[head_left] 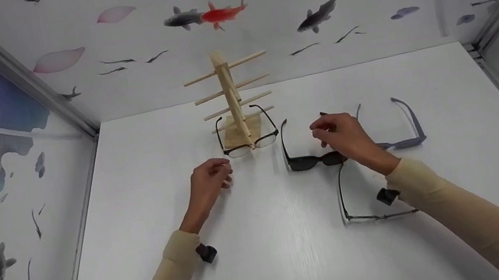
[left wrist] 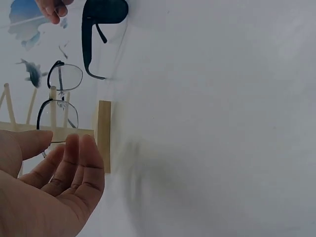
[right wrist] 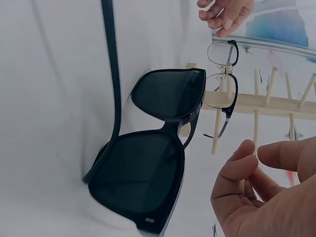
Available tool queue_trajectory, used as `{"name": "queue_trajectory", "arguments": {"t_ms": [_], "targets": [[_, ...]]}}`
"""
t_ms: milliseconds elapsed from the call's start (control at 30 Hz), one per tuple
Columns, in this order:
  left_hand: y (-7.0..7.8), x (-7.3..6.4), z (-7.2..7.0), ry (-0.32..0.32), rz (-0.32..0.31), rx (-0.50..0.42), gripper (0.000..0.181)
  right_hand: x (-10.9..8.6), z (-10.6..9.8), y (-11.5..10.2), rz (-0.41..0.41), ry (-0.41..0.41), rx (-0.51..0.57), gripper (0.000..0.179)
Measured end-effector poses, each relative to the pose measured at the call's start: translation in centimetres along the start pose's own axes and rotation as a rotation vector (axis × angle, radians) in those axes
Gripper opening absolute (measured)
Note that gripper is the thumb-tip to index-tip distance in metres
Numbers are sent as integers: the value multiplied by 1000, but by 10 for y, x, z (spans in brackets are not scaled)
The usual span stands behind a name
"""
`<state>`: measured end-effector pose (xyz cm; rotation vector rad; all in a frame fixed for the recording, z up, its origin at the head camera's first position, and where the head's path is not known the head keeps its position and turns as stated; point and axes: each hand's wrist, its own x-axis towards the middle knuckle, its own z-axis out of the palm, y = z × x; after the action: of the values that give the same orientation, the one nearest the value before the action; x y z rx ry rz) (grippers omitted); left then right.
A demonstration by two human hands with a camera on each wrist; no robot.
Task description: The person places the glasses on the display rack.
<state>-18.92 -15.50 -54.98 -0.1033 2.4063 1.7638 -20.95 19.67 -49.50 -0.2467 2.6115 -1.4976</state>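
Black half-rim eyeglasses (head_left: 239, 151) hang at the bottom of a wooden eyeglass rack (head_left: 230, 92), lenses toward me. Just left of their lenses is my left hand (head_left: 208, 183), fingers loosely bent, with nothing in its grasp. In the left wrist view, the thumb and fingers of the left hand (left wrist: 64, 173) stand apart and partly cover those eyeglasses (left wrist: 58, 114). My right hand (head_left: 341, 136) hovers over black sunglasses (head_left: 305, 163), its fingers loosely curled round nothing. The sunglasses (right wrist: 143, 168) lie on the table with their temples unfolded, apart from the right hand (right wrist: 261, 185).
Grey-blue glasses (head_left: 409, 142) lie right of the sunglasses, partly behind my right hand. Thin-framed eyeglasses (head_left: 363, 217) lie nearer me, partly under the right forearm. Fish-patterned panels (head_left: 262, 35) border the white table (head_left: 269, 249) at the back and sides.
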Motion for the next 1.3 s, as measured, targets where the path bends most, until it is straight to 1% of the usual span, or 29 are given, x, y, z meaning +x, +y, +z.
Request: {"name": "queue_trajectory", "arguments": {"t_ms": [133, 333, 533, 700, 867, 1000, 1167, 1300], "targets": [[0, -7, 7, -39, 21, -3, 27, -11, -9, 8, -22, 15, -21, 20], [0, -14, 19, -99, 54, 15, 26, -26, -21, 16, 0, 40, -27, 19], [4, -20, 33, -144, 45, 61, 26, -41, -30, 24, 3, 42, -28, 19], [7, -25, 44, -191, 52, 68, 25, -55, -38, 30, -6, 45, -16, 21], [11, -31, 54, -235, 77, 60, 26, -70, -48, 37, 20, 39, -9, 26], [14, -35, 62, -265, 87, 64, 26, -81, -54, 44, 43, 40, -8, 27], [16, -38, 72, -297, 97, 75, 25, -94, -62, 53, 61, 42, -15, 29], [17, -41, 82, -334, 114, 67, 25, -105, -68, 61, 88, 50, -19, 31]]}}
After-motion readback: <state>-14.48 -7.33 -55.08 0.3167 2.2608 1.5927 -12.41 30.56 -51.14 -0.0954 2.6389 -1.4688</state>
